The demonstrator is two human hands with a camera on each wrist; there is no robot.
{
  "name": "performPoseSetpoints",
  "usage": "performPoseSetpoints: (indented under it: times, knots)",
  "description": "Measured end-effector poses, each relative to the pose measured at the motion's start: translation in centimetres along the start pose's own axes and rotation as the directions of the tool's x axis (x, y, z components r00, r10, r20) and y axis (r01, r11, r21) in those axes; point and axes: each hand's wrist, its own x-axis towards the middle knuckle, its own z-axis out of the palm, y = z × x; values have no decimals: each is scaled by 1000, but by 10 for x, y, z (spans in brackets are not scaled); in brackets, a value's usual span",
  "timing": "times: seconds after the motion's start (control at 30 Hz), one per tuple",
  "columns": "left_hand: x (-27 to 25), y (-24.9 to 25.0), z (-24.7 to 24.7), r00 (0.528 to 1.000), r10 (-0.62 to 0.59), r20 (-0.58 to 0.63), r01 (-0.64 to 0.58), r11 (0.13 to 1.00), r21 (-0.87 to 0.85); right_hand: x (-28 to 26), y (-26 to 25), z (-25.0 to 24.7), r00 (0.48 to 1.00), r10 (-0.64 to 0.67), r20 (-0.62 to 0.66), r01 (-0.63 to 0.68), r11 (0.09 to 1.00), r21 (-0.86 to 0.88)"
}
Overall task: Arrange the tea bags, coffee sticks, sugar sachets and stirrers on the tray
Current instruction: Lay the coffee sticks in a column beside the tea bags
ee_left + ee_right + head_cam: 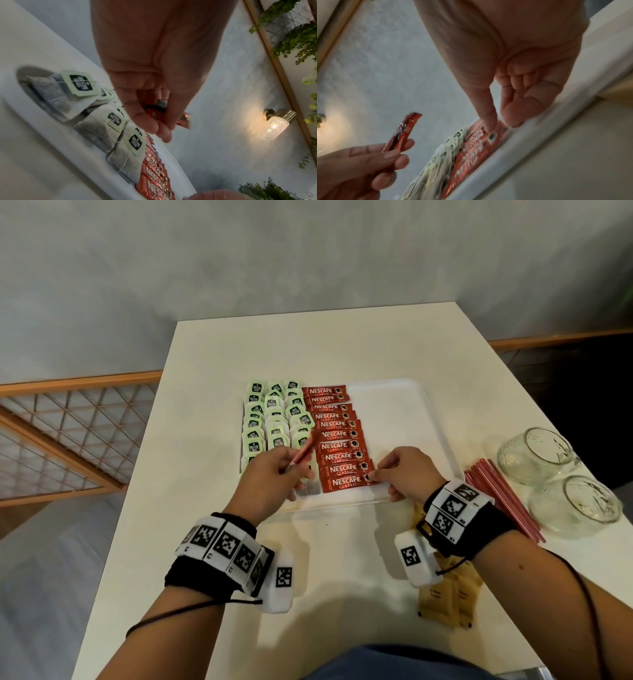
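White table (pixel 342 354), tray (pixel 394 405): left hand (pixel 270 474) pinches 1 held sachet (pixel 301 455), likely light, crinkly; right hand (pixel 407 470) fingertip presses nearest sachet (pixel 346 483). Best grip: crimped ends.

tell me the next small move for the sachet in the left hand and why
Probably lay the held sachet at the near end of the red row: the left hand pinches it above the tray, the right hand presses the nearest sachet, and some bare tray remains before the rim.
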Motion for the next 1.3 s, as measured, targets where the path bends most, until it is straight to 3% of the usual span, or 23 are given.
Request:
performPoseSetpoints:
  times: [0.07, 0.13, 0.23, 0.27, 0.3, 0.33, 0.37, 0.43, 0.47, 0.53, 0.6, 0.73, 0.87, 0.97, 1.1, 1.3]
  knots:
    - [-2, -2, 2, 991, 134, -7, -132, 981, 142, -8, -7, -6, 998, -51, -27, 50, 998, -40]
    - [-4, -3, 8, 944, 327, -42, -295, 896, 332, -21, -21, -11, 993, -94, 76, 85, 990, 112]
    - [-4, -5, 20, 765, 644, -5, -521, 623, 584, -37, -35, -11, 923, -205, 326, 63, 916, 397]
    - [-3, -6, 22, 715, 699, 7, -555, 561, 614, -39, -37, -9, 901, -263, 345, 91, 892, 442]
    - [-3, -7, 23, 703, 711, 15, -574, 554, 603, -39, -37, -8, 889, -314, 333, 134, 874, 467]
    - [-2, -7, 24, 734, 679, 11, -574, 611, 545, -40, -36, -10, 886, -349, 304, 178, 864, 472]
    - [-3, -7, 23, 808, 590, 0, -529, 726, 439, -40, -34, -12, 888, -372, 270, 221, 861, 459]
    - [-7, -2, 21, 962, 269, 47, -273, 951, 146, -40, -31, -18, 889, -401, 219, 284, 860, 424]
    - [-9, 1, 20, 989, 122, 78, -123, 992, 1, -40, -30, -21, 887, -410, 212, 299, 859, 415]
    - [-12, 7, 19, 996, -14, 87, 32, 979, -200, -39, -27, -24, 882, -420, 214, 305, 855, 420]
    - [-15, 12, 18, 999, -22, 37, 30, 972, -233, -38, -26, -25, 890, -401, 218, 279, 856, 435]
    - [-11, 12, 17, 1000, 5, -11, -7, 984, -180, -39, -25, -30, 914, -315, 256, 168, 869, 466]
    - [-9, 12, 17, 1000, 25, 11, -24, 994, -108, -35, -22, -35, 921, -297, 252, 191, 907, 375]
    - [-5, 9, 15, 999, 17, 32, -19, 998, 58, -28, -12, -34, 941, -263, 212, 193, 934, 301]
    - [1, -1, 9, 997, 59, -55, -41, 958, 285, -19, 7, -34, 974, -137, 183, 109, 982, 156]
    - [6, -6, 2, 989, 63, -132, -19, 951, 307, -13, 25, -28, 987, -55, 153, 43, 996, 77]
